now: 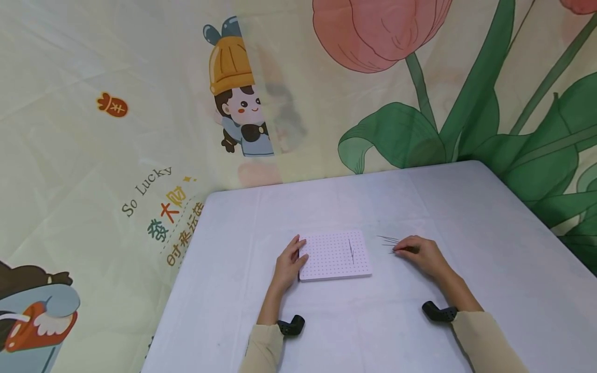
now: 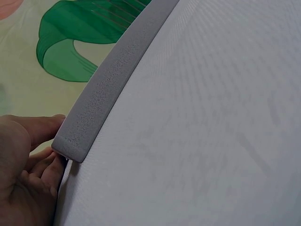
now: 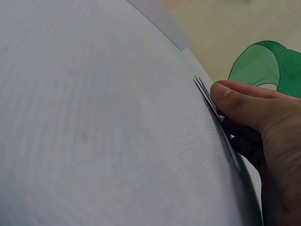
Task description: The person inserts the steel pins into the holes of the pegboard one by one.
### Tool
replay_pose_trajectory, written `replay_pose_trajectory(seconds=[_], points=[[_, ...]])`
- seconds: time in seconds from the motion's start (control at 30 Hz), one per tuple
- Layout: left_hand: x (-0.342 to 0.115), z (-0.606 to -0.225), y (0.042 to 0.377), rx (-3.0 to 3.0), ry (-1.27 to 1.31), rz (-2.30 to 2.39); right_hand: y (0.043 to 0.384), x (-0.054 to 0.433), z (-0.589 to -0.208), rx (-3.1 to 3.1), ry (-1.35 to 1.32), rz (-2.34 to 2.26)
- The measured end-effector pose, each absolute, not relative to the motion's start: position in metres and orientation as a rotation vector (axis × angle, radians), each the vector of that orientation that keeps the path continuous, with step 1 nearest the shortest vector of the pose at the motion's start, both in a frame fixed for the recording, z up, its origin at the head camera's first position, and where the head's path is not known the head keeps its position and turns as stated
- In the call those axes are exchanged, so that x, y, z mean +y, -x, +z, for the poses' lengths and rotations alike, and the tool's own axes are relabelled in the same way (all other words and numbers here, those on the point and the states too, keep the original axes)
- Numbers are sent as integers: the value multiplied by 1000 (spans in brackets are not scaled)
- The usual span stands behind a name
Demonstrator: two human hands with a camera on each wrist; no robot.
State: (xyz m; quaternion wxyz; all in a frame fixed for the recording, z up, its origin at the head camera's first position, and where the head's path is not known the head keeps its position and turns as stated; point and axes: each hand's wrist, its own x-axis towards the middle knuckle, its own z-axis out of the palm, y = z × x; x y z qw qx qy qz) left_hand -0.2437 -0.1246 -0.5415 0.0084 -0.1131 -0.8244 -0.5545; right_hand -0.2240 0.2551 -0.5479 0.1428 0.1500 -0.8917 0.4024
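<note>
A white pegboard (image 1: 326, 259) with a grid of small holes lies flat on the table. Thin dark pins (image 1: 351, 253) stand in its right part. My left hand (image 1: 286, 261) grips the board's left edge; in the left wrist view its fingers (image 2: 44, 127) hold the board's grey-looking side (image 2: 103, 89) at a corner. Right of the board, several loose thin pins (image 1: 389, 239) lie on the cloth. Thumb and fingertips of my right hand (image 1: 426, 254) pinch at a pin there. In the right wrist view, pointed pin ends (image 3: 202, 87) stick out past the thumb (image 3: 228, 96); the fingers hide the rest.
A white cloth covers the table (image 1: 396, 331). Behind it hangs a printed curtain (image 1: 298, 77) with flowers and cartoon figures. On each wrist sits a black device (image 1: 291, 326), close above the tabletop.
</note>
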Motion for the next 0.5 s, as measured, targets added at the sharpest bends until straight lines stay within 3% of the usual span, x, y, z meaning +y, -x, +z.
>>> replay_pose_trajectory(seconds=[0.5], points=[[-125, -544, 247, -2616, 306, -1722, 227, 254, -555, -2591, -429, 1105]])
